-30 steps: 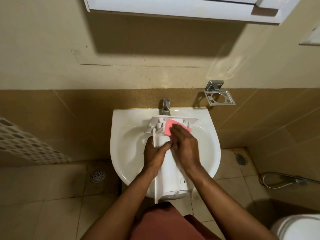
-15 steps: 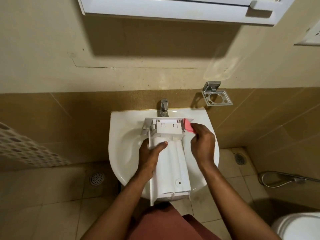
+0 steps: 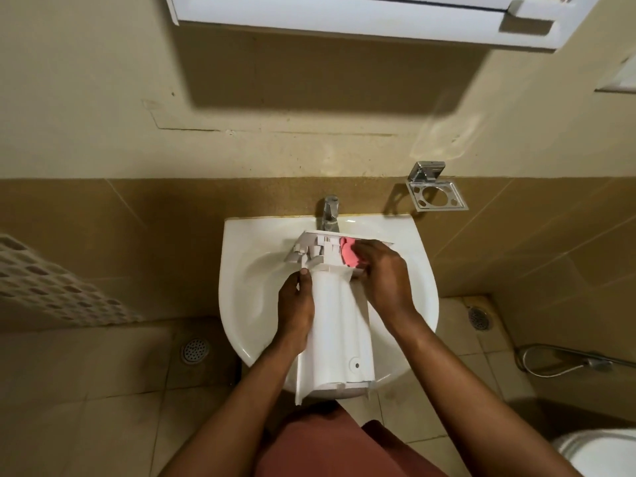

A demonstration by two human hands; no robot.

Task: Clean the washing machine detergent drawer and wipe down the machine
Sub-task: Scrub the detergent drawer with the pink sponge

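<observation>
The white detergent drawer [image 3: 335, 325] lies lengthwise over the white sink [image 3: 241, 287], underside up, its far end under the tap [image 3: 329, 213]. My left hand [image 3: 296, 313] grips the drawer's left edge near the middle. My right hand [image 3: 382, 277] presses a pink sponge [image 3: 349, 256] onto the drawer's far right end; most of the sponge is hidden under my fingers.
A chrome soap holder [image 3: 434, 194] hangs on the wall right of the sink. A white cabinet [image 3: 361, 18] projects overhead. Floor drains [image 3: 195, 350] sit left and right, a hose [image 3: 557, 359] and toilet [image 3: 602, 452] at right, a perforated basket [image 3: 51, 287] at left.
My right hand with the sponge moved from the drawer's right outer edge back onto its far end. The drawer tilted slightly; my left hand kept its hold.
</observation>
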